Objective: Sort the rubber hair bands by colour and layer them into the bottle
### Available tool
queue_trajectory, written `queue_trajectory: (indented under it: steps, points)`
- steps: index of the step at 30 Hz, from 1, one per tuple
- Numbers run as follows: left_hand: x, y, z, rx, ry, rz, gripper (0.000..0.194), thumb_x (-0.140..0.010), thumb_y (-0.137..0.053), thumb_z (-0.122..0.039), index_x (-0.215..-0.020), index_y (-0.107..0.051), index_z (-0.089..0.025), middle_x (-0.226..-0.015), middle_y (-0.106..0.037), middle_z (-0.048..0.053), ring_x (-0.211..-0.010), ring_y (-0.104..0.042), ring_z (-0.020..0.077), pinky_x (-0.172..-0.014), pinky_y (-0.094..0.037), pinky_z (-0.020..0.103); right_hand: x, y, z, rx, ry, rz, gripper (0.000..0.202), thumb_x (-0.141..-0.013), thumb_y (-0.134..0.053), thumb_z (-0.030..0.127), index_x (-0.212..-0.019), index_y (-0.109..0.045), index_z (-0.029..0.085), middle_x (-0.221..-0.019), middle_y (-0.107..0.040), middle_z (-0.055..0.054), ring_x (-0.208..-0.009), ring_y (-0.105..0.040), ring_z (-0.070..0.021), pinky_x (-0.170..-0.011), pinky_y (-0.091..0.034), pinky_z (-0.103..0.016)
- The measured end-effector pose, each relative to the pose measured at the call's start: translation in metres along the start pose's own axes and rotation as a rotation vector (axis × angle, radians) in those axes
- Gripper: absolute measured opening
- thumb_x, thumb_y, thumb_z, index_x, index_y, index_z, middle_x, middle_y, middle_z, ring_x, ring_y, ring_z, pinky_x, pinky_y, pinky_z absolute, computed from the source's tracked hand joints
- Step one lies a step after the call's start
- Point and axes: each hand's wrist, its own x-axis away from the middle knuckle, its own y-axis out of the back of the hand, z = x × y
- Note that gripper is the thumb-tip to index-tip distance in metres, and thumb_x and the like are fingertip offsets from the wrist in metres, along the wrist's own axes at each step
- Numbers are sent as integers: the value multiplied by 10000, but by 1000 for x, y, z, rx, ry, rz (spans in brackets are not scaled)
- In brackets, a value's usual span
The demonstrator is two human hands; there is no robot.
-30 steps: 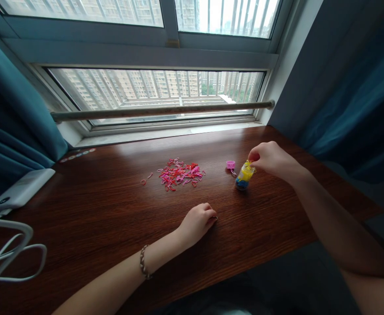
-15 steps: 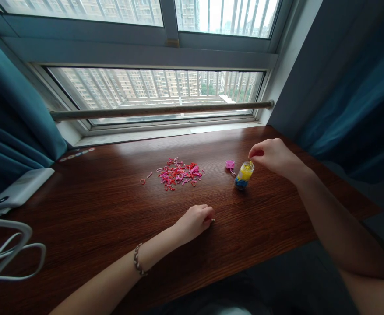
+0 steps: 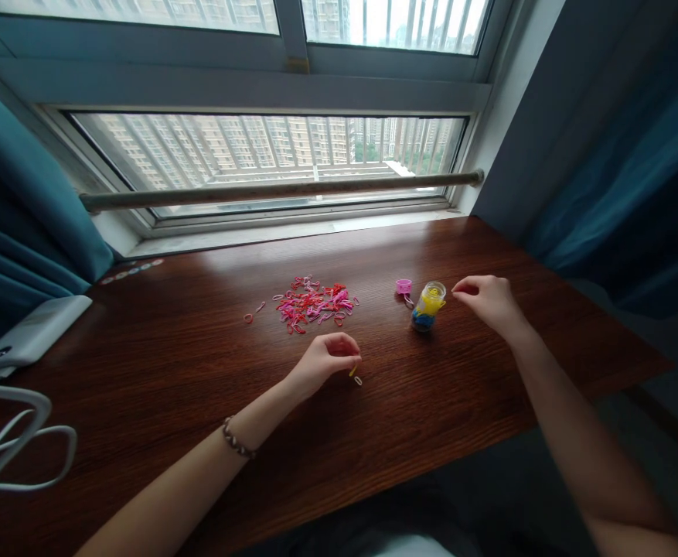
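My left hand [image 3: 328, 360] is closed in a pinch over the table, with a small yellow rubber band [image 3: 352, 371] at its fingertips. Just below it is a small pale ring [image 3: 358, 381]. To the right, my right hand [image 3: 489, 303] has thumb and fingertips pressed together beside a small clear jar [image 3: 423, 319]; anything between them is too small to see. The jar stands upright and uncapped, blue at the bottom and yellow above, and a bit of yellow sticks out at its right side. A pink cap-like piece [image 3: 403, 287] lies behind the jar.
A pile of pink and red rubber bands [image 3: 315, 303] lies on the brown wooden table [image 3: 199, 348], a few strays to its left. At left are a white power bank [image 3: 31, 334] and a looped white cable [image 3: 31, 487]. A window with a rail [image 3: 281, 191] rises behind.
My left hand has lifted and shifted left, uncovering the yellow band and pale ring. My right hand has pulled away from the jar's mouth, to the right and down.
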Motion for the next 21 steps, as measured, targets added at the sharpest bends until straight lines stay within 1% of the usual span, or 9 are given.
queue_trajectory:
  steps: [3, 5, 7, 10, 13, 15, 18, 19, 21]
  points:
    - [-1, 2, 0, 66, -17, -61, 255, -593, -721, -258, -734, -559, -122, -681, -593, -13, -584, -537, 77, -561, -438, 201, -10, -39, -33, -10, -15, 82, 201, -697, -582, 233, -866, -660, 159, -808, -679, -40, -712, -619, -150, -682, -457, -252]
    - [-1, 3, 0, 62, -23, -76, 253, -603, -718, -259, -743, -561, -120, -689, -593, -9, -589, -537, 77, -561, -439, 200, -14, -56, -47, -3, 5, 132, 193, -683, -605, 232, -852, -655, 153, -826, -670, -47, -717, -610, -147, -673, -454, -244]
    - [0, 3, -1, 24, -30, -55, 244, -617, -709, -257, -760, -567, -118, -717, -600, 2, -618, -547, 87, -582, -452, 211, -15, -65, -54, 3, 18, 149, 134, -695, -594, 232, -790, -653, 158, -793, -664, -44, -714, -601, -151, -674, -447, -251]
    - [3, 2, 0, -119, -53, 56, 206, -644, -683, -244, -774, -591, -114, -751, -612, 18, -673, -562, 104, -652, -469, 238, -15, -67, -58, 13, 33, 156, 103, -724, -559, 228, -724, -637, 161, -737, -648, -40, -694, -583, -160, -674, -433, -270]
    - [10, -1, 3, -326, -126, 123, 151, -700, -631, -240, -779, -609, -113, -753, -603, 27, -693, -560, 112, -675, -469, 241, -14, -62, -55, 23, 39, 149, 110, -740, -539, 224, -707, -618, 154, -734, -630, -50, -694, -564, -167, -673, -419, -282]
    - [15, -3, 5, -431, -191, 134, 132, -739, -592, -235, -792, -609, -116, -800, -586, 38, -703, -557, 109, -662, -470, 228, -12, -52, -46, 13, 55, 91, 112, -755, -526, 224, -723, -607, 153, -750, -618, -50, -705, -555, -164, -675, -414, -277]
    - [20, -3, 3, -554, -251, 122, 111, -757, -575, -228, -798, -601, -127, -873, -559, 47, -709, -546, 101, -650, -466, 211, -9, -24, -20, -55, 132, -108, 103, -768, -527, 236, -745, -597, 164, -747, -600, -37, -673, -540, -147, -636, -413, -256]
    - [21, -3, 2, -613, -261, 103, 105, -753, -583, -229, -795, -602, -135, -877, -555, 45, -711, -540, 103, -651, -462, 212, -7, -12, -8, -79, 164, -148, 99, -774, -526, 237, -766, -599, 171, -760, -600, -35, -670, -539, -143, -623, -413, -250]
    - [23, -2, -2, -754, -264, 64, 102, -733, -610, -235, -794, -613, -154, -866, -554, 37, -731, -530, 117, -664, -451, 222, -5, 10, 16, -99, 237, -174, 85, -765, -545, 236, -778, -612, 184, -763, -603, -29, -636, -528, -137, -596, -408, -248]
